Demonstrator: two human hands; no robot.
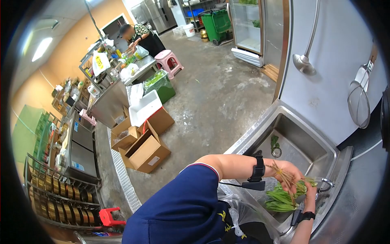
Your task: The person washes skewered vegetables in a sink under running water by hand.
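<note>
Over the sink, my left hand is closed around a bundle of thin brown stalks, whose ends stick out past the fingers. My right hand is right beside it, fingers curled at the pale stem end of a bunch of green leafy vegetables. The long leaves spread below both hands, toward the sink's near side. Part of the bunch is hidden behind the fingers. A dark band with a small device is on each wrist.
A scrap of greens lies by the drain. The faucet is close to my right hand. A ladle and strainer hang on the panel. Cardboard boxes stand on the floor. A person works at a far table.
</note>
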